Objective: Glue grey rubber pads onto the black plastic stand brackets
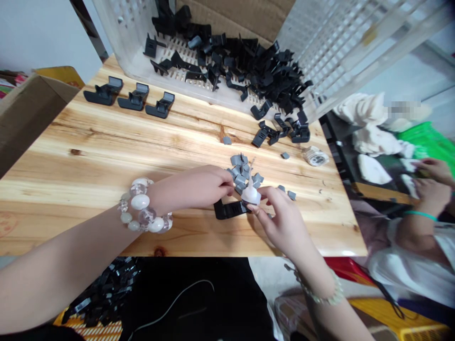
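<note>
Three clips (135, 98) sit lined up at the desk's (106, 156) far left, so those look done to me. Left hand (199, 187) fingers pinch another clip (227, 210) near the front edge, while right hand (280, 220) fingers grip a white bottle (251, 194) over it. Grey pads (241, 171) lie just beyond, and a huge heap (249, 61) is still waiting in the crate (320, 42).

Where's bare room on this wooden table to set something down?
Bare wood: the stretch between the row of three black plastic clips and the left hand. Crowded: around the right hand and its small white bottle, grey plastic pads, loose black clips.
</note>
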Motion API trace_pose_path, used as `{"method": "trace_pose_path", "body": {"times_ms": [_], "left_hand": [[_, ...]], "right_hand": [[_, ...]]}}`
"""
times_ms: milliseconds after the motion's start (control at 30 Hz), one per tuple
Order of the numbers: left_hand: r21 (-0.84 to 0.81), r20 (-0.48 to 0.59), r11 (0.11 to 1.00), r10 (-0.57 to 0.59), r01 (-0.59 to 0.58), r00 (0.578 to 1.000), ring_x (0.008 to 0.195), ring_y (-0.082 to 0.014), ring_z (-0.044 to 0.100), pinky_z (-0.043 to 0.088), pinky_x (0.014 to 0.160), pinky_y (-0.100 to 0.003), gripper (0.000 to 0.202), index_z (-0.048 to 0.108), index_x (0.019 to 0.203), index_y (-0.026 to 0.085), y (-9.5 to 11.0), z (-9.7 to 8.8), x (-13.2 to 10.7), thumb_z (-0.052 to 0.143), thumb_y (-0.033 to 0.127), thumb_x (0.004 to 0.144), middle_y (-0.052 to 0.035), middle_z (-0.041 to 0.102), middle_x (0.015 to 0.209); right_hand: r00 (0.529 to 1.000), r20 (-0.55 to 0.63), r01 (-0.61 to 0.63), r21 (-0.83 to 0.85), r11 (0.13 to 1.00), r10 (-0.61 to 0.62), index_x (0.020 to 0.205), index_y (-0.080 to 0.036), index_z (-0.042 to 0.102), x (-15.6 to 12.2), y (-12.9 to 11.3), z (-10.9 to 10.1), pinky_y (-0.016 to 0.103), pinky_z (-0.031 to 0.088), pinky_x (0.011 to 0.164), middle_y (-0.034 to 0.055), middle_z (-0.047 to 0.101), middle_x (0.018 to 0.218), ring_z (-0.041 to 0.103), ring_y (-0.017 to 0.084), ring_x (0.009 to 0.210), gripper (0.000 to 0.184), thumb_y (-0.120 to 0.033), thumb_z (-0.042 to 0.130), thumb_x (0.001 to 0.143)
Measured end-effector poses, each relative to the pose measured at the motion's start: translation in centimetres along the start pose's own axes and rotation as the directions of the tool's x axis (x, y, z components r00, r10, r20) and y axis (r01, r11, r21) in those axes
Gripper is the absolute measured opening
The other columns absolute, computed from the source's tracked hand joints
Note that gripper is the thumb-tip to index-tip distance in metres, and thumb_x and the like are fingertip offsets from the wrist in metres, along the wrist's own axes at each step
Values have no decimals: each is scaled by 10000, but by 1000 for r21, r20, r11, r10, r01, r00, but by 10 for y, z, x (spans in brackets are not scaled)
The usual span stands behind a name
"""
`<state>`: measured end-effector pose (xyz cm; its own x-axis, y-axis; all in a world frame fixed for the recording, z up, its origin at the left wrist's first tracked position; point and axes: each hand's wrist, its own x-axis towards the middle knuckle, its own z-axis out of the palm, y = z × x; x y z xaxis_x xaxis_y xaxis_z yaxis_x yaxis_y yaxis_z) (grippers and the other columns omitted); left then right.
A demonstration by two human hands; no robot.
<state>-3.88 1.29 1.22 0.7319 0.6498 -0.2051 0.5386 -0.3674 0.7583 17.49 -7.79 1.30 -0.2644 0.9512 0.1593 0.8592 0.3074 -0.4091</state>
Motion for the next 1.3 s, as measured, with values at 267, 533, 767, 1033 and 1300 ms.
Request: {"method": "trace_pose_path", "body": {"times_ms": [267,533,767,1033,1300], "left_hand": [[-35,31,997,64,-62,997,759,-151,583,396,666,-252,209,697,831,217,4,-3,0,512,311,858,5,680,831],[38,176,996,71,-79,982,827,-178,582,413,658,-267,237,650,984,234,2,2,-4,616,353,783,-22,644,1018],[72,183,996,43,-57,982,734,-159,580,394,603,-267,204,626,941,228,8,2,-6,591,330,768,-9,642,948],[78,176,996,26,-41,984,725,-159,575,385,587,-267,212,625,940,223,10,2,-6,591,319,754,-15,646,940],[89,171,994,48,-64,984,674,-153,556,369,564,-274,232,615,961,211,11,2,-8,554,319,766,-16,638,878]], "right_hand": [[1000,-2,-6,8,1000,6,962,-182,538,0,0,2,316,427,690,67,633,876,558,218,803,94,-207,581,882],[999,-38,-15,51,999,17,958,-194,535,-2,2,4,320,436,682,55,618,853,551,213,794,105,-233,594,880],[988,-106,-99,153,983,116,978,-224,561,-9,5,10,323,462,690,41,621,883,561,206,807,117,-233,614,874],[987,-119,-89,165,982,110,988,-224,570,-9,4,12,323,477,687,39,617,881,568,200,810,130,-239,627,872],[993,-99,-51,104,993,61,952,-216,556,-7,2,9,326,475,678,46,612,842,576,210,802,92,-233,608,877]]}}
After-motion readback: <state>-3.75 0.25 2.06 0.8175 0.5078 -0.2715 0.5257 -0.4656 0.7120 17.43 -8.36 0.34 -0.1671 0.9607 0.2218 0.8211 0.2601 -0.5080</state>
